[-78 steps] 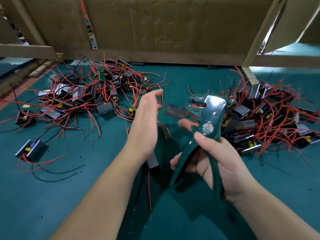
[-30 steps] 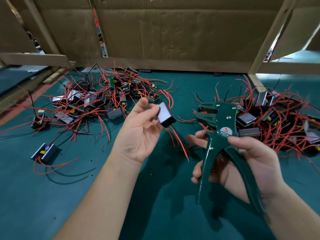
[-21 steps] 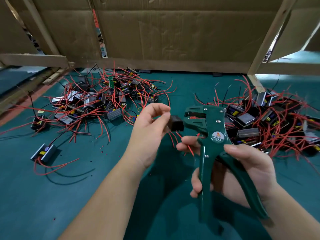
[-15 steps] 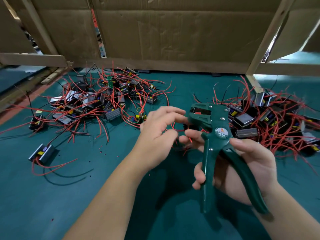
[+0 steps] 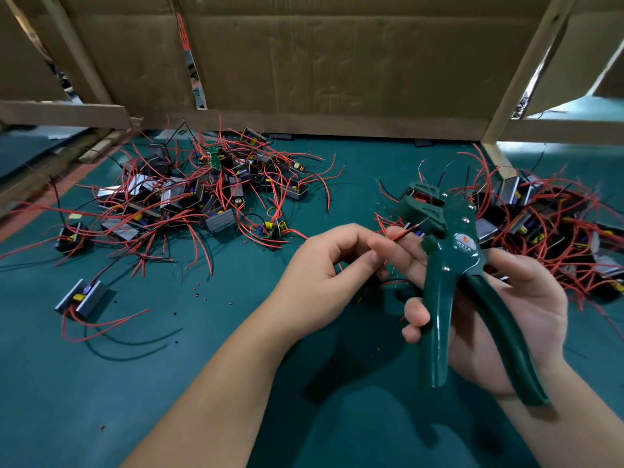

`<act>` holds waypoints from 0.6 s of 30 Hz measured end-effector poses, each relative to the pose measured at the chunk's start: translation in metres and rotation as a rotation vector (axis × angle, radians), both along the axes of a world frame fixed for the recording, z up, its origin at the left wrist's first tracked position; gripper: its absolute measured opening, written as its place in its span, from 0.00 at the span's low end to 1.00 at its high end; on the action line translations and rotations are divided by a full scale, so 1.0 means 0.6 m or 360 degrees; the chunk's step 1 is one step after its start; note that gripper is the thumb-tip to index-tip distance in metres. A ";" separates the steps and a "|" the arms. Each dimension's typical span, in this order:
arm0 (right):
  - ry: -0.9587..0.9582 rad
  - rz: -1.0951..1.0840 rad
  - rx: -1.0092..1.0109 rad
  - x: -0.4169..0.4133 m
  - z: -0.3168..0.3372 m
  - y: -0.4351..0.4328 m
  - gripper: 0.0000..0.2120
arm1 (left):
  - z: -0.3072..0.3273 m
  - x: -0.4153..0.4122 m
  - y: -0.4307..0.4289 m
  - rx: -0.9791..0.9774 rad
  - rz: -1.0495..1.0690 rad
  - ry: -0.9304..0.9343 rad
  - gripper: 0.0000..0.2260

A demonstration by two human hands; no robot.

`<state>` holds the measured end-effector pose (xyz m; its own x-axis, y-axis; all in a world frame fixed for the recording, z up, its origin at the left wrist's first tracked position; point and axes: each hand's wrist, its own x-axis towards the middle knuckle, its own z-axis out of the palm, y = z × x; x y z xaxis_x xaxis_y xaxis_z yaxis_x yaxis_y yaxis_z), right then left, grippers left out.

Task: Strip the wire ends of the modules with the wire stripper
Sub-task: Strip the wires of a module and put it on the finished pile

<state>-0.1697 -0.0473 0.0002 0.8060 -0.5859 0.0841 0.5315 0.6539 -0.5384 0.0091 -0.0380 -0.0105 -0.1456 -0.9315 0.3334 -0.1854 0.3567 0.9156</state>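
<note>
The person's left hand (image 5: 324, 275) has its fingers curled and pinches a thin red wire (image 5: 407, 232) at the fingertips, aiming its bare end up and to the right so that it reaches the head of a dark green metal wire stripper (image 5: 450, 255). The right hand (image 5: 513, 319) grips the stripper upright, fingers wrapped round the left handle and the palm against the right one; the handles stand spread apart. The module on that wire cannot be made out behind the hands. All of this is held above a teal work mat (image 5: 169, 383). A left heap of small black modules with tangled red leads (image 5: 209, 194) lies at the far left of the mat, and a right heap of the same modules (image 5: 547, 224) lies just behind the stripper. One lone grey-sided module (image 5: 82, 297) lies apart near the left edge. A brown cardboard wall (image 5: 320, 55) in a wooden frame closes off the back
</note>
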 end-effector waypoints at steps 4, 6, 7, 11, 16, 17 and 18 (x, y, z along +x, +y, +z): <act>0.0024 -0.0050 0.0061 -0.004 -0.001 0.000 0.22 | 0.001 0.004 -0.002 0.0074 0.0065 0.0124 0.04; 0.0024 -0.0074 0.0083 -0.002 0.002 0.000 0.22 | 0.001 0.005 -0.004 0.0066 0.0151 0.0152 0.04; 0.0033 -0.0081 0.0084 0.000 0.004 0.001 0.23 | 0.000 0.007 -0.005 0.0060 0.0187 0.0167 0.04; 0.0068 -0.0106 0.0078 0.001 0.005 0.002 0.23 | 0.001 0.012 -0.004 -0.0040 0.0233 0.0166 0.05; 0.0074 -0.0143 0.0098 0.006 0.008 0.007 0.24 | 0.000 0.010 0.001 -0.0280 0.0392 -0.0041 0.07; 0.0053 -0.0141 0.0100 0.008 0.008 0.008 0.25 | -0.001 0.007 0.001 -0.0302 0.0418 -0.0050 0.07; 0.0035 -0.0136 0.0107 0.010 0.007 0.009 0.25 | -0.001 0.005 0.002 -0.0315 0.0436 -0.0050 0.06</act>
<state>-0.1637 -0.0419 0.0045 0.7539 -0.6565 0.0250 0.5756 0.6417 -0.5068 0.0121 -0.0367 -0.0111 0.0881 -0.8549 0.5112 -0.3260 0.4602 0.8258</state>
